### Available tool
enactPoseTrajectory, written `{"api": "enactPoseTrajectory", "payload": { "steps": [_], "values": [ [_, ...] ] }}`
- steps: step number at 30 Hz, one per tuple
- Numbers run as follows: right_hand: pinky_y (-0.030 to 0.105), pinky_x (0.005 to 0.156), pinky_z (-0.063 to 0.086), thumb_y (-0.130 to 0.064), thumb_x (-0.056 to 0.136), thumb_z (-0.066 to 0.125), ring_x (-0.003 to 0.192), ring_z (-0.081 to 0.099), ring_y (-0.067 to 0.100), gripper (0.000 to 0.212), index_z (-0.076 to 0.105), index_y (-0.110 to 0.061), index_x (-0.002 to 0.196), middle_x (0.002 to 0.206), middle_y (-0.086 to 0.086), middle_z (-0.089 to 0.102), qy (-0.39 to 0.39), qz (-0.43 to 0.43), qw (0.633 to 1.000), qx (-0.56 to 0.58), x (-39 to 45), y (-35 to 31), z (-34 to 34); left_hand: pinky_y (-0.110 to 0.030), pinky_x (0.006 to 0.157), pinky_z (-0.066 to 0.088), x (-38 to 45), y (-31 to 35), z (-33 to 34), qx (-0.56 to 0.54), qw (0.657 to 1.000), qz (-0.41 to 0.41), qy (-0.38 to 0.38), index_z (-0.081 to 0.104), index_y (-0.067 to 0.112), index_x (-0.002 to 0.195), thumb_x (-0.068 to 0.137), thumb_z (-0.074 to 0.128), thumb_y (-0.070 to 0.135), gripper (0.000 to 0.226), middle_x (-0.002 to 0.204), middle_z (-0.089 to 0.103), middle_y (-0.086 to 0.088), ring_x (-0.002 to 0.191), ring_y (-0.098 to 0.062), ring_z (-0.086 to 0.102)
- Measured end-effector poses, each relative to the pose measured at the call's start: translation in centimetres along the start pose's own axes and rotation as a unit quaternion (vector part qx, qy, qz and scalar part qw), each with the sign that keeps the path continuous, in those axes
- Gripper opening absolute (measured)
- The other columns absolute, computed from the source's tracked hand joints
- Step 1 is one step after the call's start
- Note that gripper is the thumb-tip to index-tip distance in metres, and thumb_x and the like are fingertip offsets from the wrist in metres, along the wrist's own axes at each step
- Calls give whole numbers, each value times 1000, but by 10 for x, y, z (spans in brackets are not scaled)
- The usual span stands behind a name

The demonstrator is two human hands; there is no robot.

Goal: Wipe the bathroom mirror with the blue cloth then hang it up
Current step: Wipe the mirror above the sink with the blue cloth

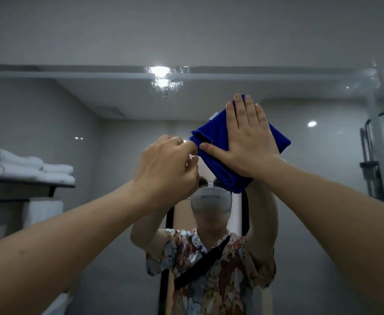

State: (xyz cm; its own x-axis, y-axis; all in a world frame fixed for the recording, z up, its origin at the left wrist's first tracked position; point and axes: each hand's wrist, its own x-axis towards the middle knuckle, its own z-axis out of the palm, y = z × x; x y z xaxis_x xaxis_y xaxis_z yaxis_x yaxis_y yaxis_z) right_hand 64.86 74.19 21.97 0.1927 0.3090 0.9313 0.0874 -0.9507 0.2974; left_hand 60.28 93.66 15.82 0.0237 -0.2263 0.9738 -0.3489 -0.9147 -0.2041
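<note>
A folded blue cloth [216, 142] lies flat against the bathroom mirror [118, 155], high up and right of centre. My right hand [245, 142] presses on it with the palm flat and the fingers spread upward. My left hand [170, 164] is curled just left of the cloth, its fingertips pinching the cloth's left corner. Water droplets [163, 83] speckle the glass near the mirror's top edge, above and left of the cloth. The mirror shows a person in a patterned shirt with both arms raised.
Reflected in the mirror, folded white towels [27, 167] sit on a dark shelf at the left. A shower fixture [370, 160] shows at the right, by the mirror's right edge. A grey wall [186, 30] runs above the mirror.
</note>
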Motion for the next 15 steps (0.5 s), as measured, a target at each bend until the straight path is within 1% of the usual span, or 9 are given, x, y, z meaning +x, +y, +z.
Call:
{"api": "enactPoseTrajectory", "payload": {
  "steps": [2, 4, 7, 10, 13, 15],
  "values": [
    [48, 128, -5, -97, 78, 1, 158, -12, 32, 125, -5, -6, 163, 171, 16, -11, 0, -12, 1000, -3, 7, -19, 1, -28, 58, 26, -7, -18, -11, 2, 1000, -8, -5, 68, 20, 93, 89, 46, 35, 26, 77, 56, 8, 74, -13, 44],
    [49, 128, -5, -97, 78, 1, 158, -12, 33, 126, -5, -5, 163, 171, 17, -12, -4, -27, 1000, -6, 14, -42, 3, -28, 59, 28, -14, -37, -21, 4, 1000, -23, -13, 67, 20, 92, 87, 43, 37, 30, 81, 59, 5, 76, -15, 48],
    [48, 128, -6, -97, 78, 4, 158, -14, 33, 126, -6, -5, 163, 171, 17, -14, -9, -48, 999, -2, 25, -82, 5, -29, 62, 31, -26, -66, -34, 3, 999, -39, -16, 67, 20, 92, 85, 45, 36, 29, 85, 62, 4, 78, -16, 50],
    [49, 128, -6, -96, 79, 2, 158, -16, 32, 125, -9, -4, 163, 170, 18, -16, -19, -73, 997, -2, 32, -127, 7, -29, 64, 33, -41, -99, -46, 6, 999, -43, -12, 68, 19, 91, 86, 46, 34, 27, 86, 64, 1, 78, -17, 51],
    [49, 128, -7, -95, 79, 1, 157, -18, 32, 123, -9, -5, 162, 170, 18, -18, -23, -90, 996, -2, 38, -169, 10, -31, 63, 41, -58, -132, -59, 11, 998, -56, -16, 68, 18, 93, 87, 46, 35, 28, 87, 64, 1, 81, -19, 55],
    [49, 128, -7, -95, 80, 1, 157, -18, 32, 123, -9, -4, 162, 170, 18, -17, -26, -97, 995, -1, 42, -199, 12, -30, 63, 38, -70, -155, -69, 14, 998, -61, -15, 68, 18, 94, 86, 47, 35, 28, 88, 65, 1, 81, -19, 55]
  ]
}}
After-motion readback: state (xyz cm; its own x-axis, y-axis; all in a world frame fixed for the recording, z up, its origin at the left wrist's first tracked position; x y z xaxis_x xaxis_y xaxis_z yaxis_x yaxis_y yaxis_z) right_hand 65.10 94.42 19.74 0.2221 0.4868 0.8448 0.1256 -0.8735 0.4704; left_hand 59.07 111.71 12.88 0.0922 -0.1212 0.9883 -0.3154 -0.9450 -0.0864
